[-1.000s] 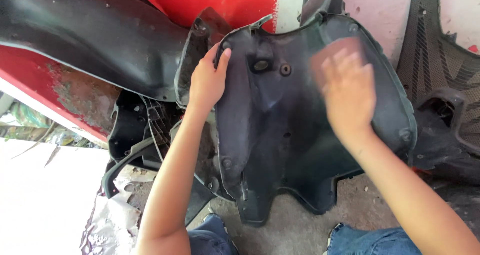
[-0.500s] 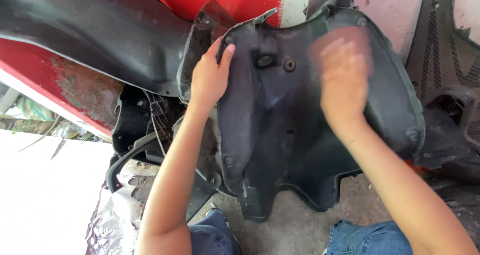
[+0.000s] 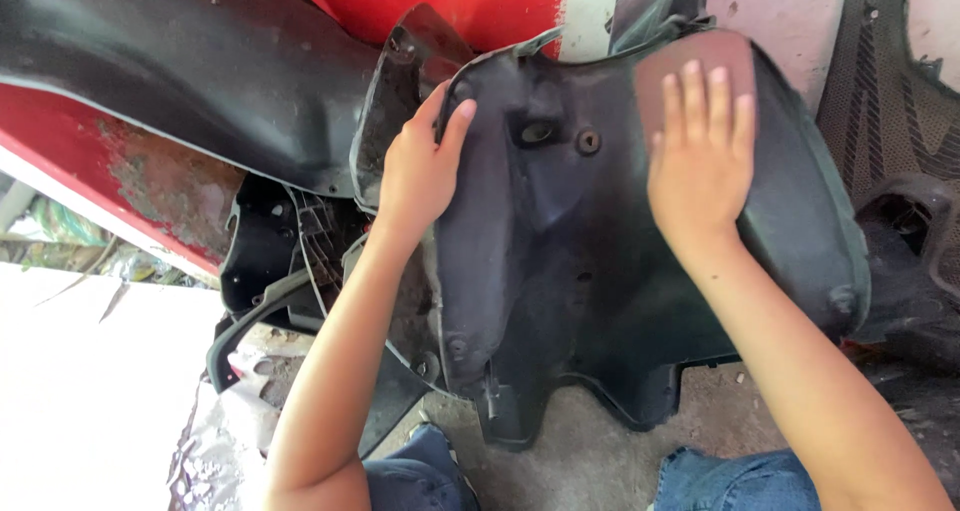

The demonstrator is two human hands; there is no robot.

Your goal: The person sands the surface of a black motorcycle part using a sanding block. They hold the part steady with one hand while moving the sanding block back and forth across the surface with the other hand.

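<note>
The right hand (image 3: 700, 161), blurred a moment ago, now presses reddish sandpaper (image 3: 690, 66) flat on the dark scooter fairing panel (image 3: 560, 271). The left hand (image 3: 420, 171) still grips its edge; sanding has paused.

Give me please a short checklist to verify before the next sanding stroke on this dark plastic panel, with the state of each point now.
1. Left hand steadies the dark plastic panel at its left edge: ok.
2. Right hand lies flat, fingers together: ok.
3. Reddish-brown abrasive sheet sits under the right hand, against the panel's upper right: ok.
4. Sheet not worn out: cannot tell.
5. Two holes near the panel's top are free of both hands: ok.
6. Panel's lower edge rests firmly on the concrete floor: cannot tell.
</note>
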